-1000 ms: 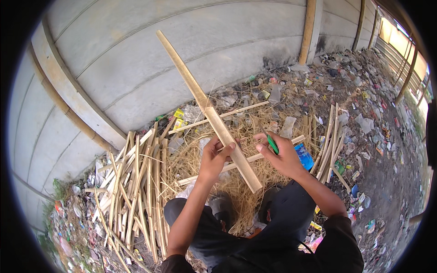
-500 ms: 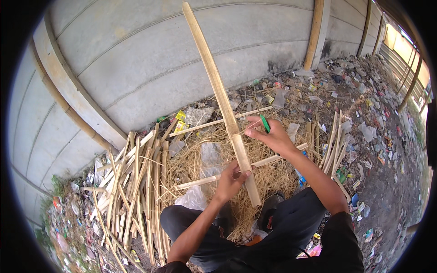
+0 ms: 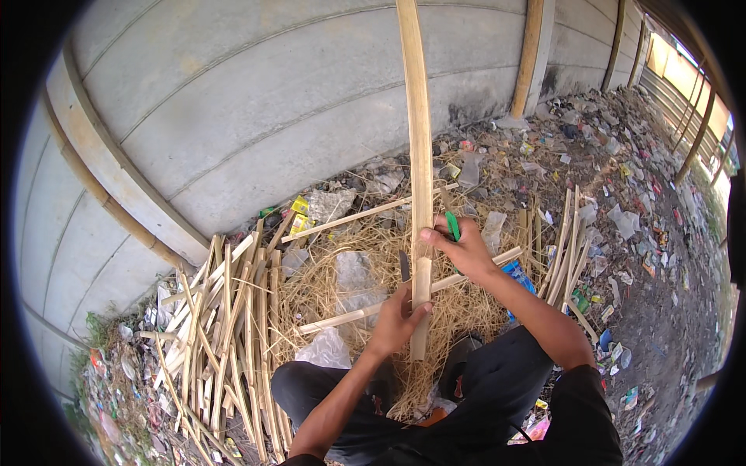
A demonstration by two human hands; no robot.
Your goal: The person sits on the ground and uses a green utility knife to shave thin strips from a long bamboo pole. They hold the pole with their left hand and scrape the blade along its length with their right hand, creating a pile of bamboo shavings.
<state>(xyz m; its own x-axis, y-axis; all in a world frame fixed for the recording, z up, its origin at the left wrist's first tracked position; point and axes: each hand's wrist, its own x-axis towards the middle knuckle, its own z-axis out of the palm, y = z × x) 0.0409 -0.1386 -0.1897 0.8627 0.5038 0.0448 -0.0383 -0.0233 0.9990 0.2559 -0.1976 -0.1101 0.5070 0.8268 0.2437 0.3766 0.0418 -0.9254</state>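
A long split bamboo slat [image 3: 420, 155] stands nearly upright in the picture, its far end passing the top edge. My left hand [image 3: 398, 322] is closed round it near its lower end. Higher up, my right hand [image 3: 466, 247] has its thumb on the slat's face and its fingers at the right side. A slim green tool [image 3: 452, 225] is held in the same right hand; its exact kind is hidden. Just above my left fingers a dark blade-like piece [image 3: 404, 266] shows beside the slat; whether the left hand holds it I cannot tell.
Many bamboo strips [image 3: 233, 334] lie piled at the left, with a smaller bunch [image 3: 566, 248] at the right. Two strips lie crosswise on straw [image 3: 311, 283] before my knees. A concrete wall [image 3: 272, 101] runs along the back. Plastic litter [image 3: 622, 221] covers the ground.
The slat has swung from leaning left to nearly upright. My right hand, previously apart from its face, now grips it. The dark blade-like piece has come into sight by my left hand.
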